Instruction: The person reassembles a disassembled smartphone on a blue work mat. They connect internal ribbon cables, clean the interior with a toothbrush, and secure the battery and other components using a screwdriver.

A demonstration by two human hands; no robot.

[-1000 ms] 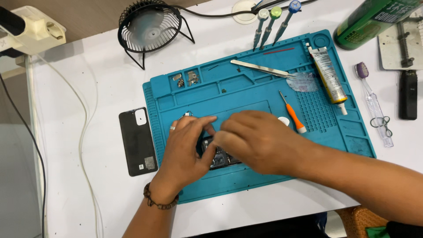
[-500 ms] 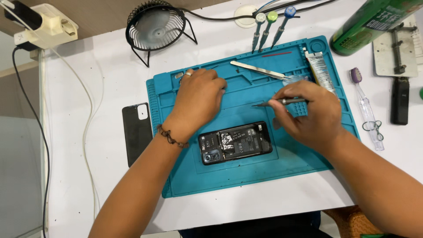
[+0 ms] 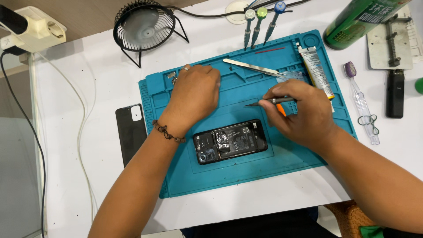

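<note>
Opened phone on the blue mat, screwdriver in hand, small part being set aside.

Nearest, at 6 o'clock on the repair mat (image 3: 229, 176), lies the phone (image 3: 230, 142) with its back off, black shield plates and a label exposed, camera end to the left; neither hand touches it. Its black back cover (image 3: 131, 132) rests off the mat at 9 o'clock. Just beyond, at 3 o'clock of the phone, the right hand (image 3: 304, 112) pinches a slim screwdriver (image 3: 269, 102), tip pointing left and clear of the phone. At 11 o'clock the left hand (image 3: 194, 94) is curled palm-down over the mat's small tray pockets, fingertips hidden, so whether it pinches a screw I cannot tell. This looks like disassembly, between screws; the next move calls for seating the tip squarely in a tiny screw head. Farther off: tweezers (image 3: 251, 67), glue tube (image 3: 316, 70), fan (image 3: 143, 28).
</note>
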